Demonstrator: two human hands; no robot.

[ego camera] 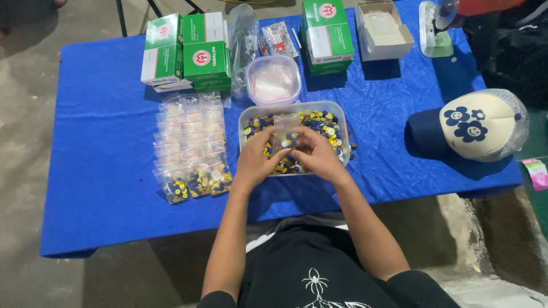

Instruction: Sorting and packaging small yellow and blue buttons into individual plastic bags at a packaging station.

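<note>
Table (103,188), blue cover: bare cloth at the left edge and along the near edge. Filled bags (191,145): several, lying in overlapping rows, each holding blue and yellow caps. Left hand (255,162) and right hand (319,155): both pinch one small clear bag (285,132) over the tub (294,137), which stays well stocked, so much remains unbagged. Green boxes (188,51) behind. Cap (476,125) at right, bare cloth around it.

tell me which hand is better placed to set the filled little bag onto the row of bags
Left, probably. Both hands hold the small clear bag over the tub of caps, but the left hand is on the side of the row of filled bags; the right hand would have to cross over.
</note>
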